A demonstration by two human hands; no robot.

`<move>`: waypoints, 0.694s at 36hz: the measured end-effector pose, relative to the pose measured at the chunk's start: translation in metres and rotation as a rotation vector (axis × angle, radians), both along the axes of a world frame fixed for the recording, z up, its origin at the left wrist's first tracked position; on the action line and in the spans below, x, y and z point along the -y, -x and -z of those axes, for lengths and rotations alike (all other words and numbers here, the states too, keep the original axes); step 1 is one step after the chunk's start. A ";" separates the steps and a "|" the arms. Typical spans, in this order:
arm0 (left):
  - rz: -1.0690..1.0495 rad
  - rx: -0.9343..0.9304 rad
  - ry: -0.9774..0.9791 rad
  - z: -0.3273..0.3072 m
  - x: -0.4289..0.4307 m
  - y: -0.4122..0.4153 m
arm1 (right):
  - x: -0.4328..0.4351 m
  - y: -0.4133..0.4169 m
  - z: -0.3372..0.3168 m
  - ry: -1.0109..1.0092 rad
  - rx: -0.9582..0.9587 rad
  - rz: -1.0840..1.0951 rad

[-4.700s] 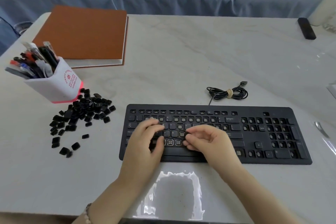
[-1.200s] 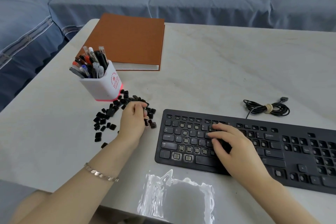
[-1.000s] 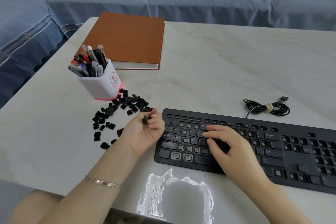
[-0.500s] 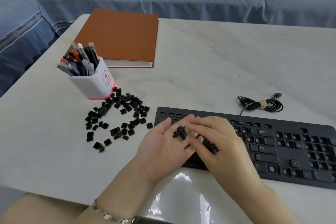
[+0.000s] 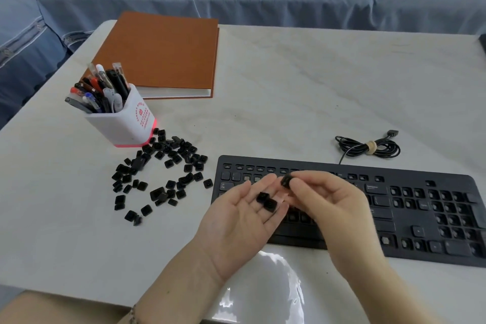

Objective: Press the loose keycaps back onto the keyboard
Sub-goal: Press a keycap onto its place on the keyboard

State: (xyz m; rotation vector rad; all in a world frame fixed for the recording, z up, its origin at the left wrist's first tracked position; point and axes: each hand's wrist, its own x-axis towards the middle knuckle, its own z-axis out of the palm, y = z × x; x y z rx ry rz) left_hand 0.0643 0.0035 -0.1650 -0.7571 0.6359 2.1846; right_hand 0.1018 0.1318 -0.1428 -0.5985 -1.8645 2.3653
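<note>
A black keyboard (image 5: 410,208) lies on the white table, its left half showing bare key sockets. My left hand (image 5: 236,221) is palm up over the keyboard's left end, with two loose black keycaps (image 5: 267,201) resting on its fingers. My right hand (image 5: 331,202) hovers just right of it, thumb and fingertips pinched on one black keycap (image 5: 286,181) above the left palm. A scattered pile of several loose keycaps (image 5: 163,173) lies on the table left of the keyboard.
A white pen holder (image 5: 121,118) full of pens stands behind the pile. A brown notebook (image 5: 163,55) lies at the back left. The keyboard's coiled cable (image 5: 368,147) sits behind it. A glossy glare patch marks the table's near edge (image 5: 263,284). A blue sofa lies beyond.
My left hand took keycaps from the pile and came over the keyboard, palm up. My right hand left the keys and has lifted one keycap out of the left palm.
</note>
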 end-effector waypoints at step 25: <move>-0.016 -0.073 0.157 -0.005 -0.005 -0.009 | -0.022 -0.019 0.003 0.039 0.141 -0.008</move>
